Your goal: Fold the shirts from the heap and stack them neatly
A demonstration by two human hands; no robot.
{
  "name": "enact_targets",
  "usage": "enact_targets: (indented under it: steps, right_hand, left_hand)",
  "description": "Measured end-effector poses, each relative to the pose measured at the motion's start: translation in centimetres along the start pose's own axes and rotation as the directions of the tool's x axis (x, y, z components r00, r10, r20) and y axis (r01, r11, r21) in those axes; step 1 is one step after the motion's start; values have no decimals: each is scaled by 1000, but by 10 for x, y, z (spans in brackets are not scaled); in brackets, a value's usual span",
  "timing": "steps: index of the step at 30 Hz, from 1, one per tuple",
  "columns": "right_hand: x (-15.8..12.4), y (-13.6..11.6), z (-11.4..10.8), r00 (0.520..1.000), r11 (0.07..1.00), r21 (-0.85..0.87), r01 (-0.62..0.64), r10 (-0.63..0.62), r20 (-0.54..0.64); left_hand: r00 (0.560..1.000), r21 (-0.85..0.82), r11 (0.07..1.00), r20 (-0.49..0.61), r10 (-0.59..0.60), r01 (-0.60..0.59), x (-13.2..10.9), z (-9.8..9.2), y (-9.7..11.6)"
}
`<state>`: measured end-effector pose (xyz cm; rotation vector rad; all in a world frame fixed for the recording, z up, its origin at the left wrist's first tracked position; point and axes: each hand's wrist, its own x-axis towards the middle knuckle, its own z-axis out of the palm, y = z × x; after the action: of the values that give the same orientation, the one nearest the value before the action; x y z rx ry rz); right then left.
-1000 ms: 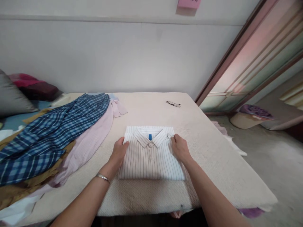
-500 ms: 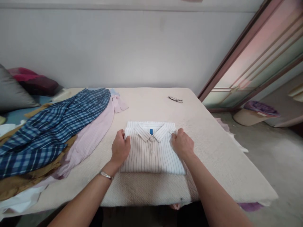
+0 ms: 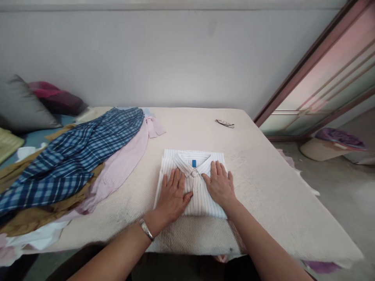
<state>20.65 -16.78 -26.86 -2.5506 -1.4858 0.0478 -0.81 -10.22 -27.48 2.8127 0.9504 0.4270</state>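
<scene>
While the left hand (image 3: 172,198) and right hand (image 3: 219,185) lay palm-down, open and gripping nothing, the pinstriped button-up shirt (image 3: 202,205) beneath them looked fully folded, its collar (image 3: 182,166) showing between them; left of the hands, a blue plaid garment (image 3: 88,152) and a pale pink one (image 3: 125,171) lay loosely heaped, apparently unfolded

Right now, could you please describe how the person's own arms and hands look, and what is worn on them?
The left hand and right hand are without gloves. Both forearms show no sleeves in view. A shiny, silver-coloured bracelet is around the left wrist; the right wrist has nothing on it.
</scene>
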Motion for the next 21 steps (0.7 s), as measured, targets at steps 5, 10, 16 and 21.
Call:
enact_targets:
  steps: [5, 10, 16, 21]
  right_hand:
    - [-7, -18, -14, 987, 998, 21, 55, -51, -151]
    - [-16, -30, 5, 989, 989, 14, 148, -148, -9]
    - [-7, -16, -19, 986, 984, 63, 168, -168, 7]
    - [17, 28, -57, 955, 944, 148, -295, 294, 31]
  left_hand:
    - [1000, -20, 1000, -4, -20, 20, 7, -10, -11]
    - [1000, -16, 1000, 24, 9, -8, 9, -3, -19]
    - [998, -78, 996, -53, -40, 36, 18, -18, -29]
    - [830, -214, 831, -122, -544, 513, 31, -36, -53]
